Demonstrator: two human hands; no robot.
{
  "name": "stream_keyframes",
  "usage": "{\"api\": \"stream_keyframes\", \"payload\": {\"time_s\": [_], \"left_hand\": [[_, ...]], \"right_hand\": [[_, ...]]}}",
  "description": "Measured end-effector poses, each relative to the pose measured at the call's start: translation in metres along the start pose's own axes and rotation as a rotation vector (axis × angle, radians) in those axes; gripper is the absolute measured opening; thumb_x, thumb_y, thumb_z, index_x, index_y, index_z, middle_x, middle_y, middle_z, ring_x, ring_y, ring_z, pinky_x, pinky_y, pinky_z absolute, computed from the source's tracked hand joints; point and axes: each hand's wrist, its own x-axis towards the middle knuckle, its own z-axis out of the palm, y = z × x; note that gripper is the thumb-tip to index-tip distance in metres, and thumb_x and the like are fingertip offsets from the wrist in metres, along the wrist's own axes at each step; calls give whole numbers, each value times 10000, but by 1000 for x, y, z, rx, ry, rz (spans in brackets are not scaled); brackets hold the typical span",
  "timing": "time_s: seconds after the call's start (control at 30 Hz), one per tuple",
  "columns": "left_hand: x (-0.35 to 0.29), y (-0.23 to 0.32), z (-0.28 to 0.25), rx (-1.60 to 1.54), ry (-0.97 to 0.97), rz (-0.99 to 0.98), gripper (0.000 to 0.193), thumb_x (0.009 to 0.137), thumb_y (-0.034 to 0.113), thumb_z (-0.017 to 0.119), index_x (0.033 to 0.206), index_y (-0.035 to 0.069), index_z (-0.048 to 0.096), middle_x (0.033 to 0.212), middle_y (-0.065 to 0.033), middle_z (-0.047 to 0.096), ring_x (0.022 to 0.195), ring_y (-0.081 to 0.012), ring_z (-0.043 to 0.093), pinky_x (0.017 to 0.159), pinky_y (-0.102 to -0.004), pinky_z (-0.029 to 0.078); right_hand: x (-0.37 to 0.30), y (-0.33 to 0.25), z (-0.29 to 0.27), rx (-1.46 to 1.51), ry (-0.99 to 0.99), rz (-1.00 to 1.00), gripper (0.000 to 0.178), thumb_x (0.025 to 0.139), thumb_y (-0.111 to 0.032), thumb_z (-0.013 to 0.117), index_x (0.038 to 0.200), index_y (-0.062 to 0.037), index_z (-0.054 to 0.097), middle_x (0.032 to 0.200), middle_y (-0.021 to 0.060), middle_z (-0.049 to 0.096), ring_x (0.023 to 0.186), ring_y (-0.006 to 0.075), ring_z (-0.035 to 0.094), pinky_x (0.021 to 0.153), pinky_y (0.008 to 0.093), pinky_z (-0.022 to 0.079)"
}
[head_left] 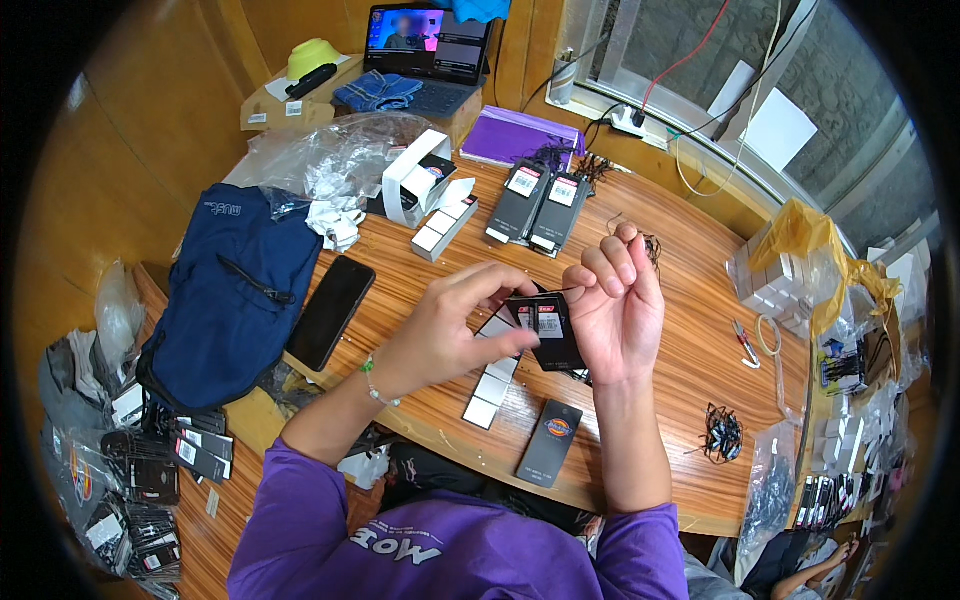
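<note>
Over the round wooden table [640, 400], the left hand [450, 330] pinches a flat black card hang tag [548, 335] while the right hand [615, 305], curled just beside it, pinches a thin black string [556, 292] reaching leftward.

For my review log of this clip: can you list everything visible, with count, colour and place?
black hang tags: small stack, black with white labels, held between both hands
tags on table: two, black, far centre
single tag: one, black, near edge
white card strips: two rows, white, under the hands and far centre
phone: one, black, left of the hands
backpack: one, navy, table's left
laptop: one, open, far end
scissors: one, red-handled, right
black strings: bundle, near right
table: one, wooden
left hand: pinching the tags
right hand: holding tags, fingers curled
</note>
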Motion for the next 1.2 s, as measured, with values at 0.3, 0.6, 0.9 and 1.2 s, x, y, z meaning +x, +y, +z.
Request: {"api": "stream_keyframes", "payload": {"time_s": [0.3, 0.6, 0.9, 1.2], "left_hand": [[-1, -4, 1, -30, 77, -117, 194, 713, 50, 685, 892, 6, 624, 944, -69, 577, 866, -172, 574, 769, -291, 471], [3, -7, -13, -22, 124, -7, 145, 727, 31, 662, 872, 29, 657, 828, -72, 616, 792, -173, 568, 741, -270, 433], [1, -6, -8, -315, 281, -159, 166, 757, -4, 637, 923, -9, 634, 911, -81, 634, 873, -134, 581, 786, -259, 458], [-2, -9, -10, -424, 236, -181, 173, 761, -44, 618, 934, -29, 622, 928, -81, 633, 855, -119, 590, 766, -234, 480]], "right_hand": [[-3, 1, 3, -62, 49, -6, 132, 927, -202, 418, 925, -89, 488, 723, 17, 476, 632, 129, 448, 729, 333, 424], [-4, -5, 8, -754, 7, -83, 84, 844, -50, 545, 912, -31, 499, 751, 97, 580, 687, 147, 565, 693, 264, 464], [-9, 9, 15, -1250, -70, -18, 116, 847, -14, 524, 949, 3, 471, 788, 53, 564, 766, 104, 563, 724, 236, 443], [-12, 16, 14, -1417, -49, 11, 209, 810, 27, 545, 979, -2, 425, 888, 59, 510, 828, 106, 571, 717, 234, 453]]}}
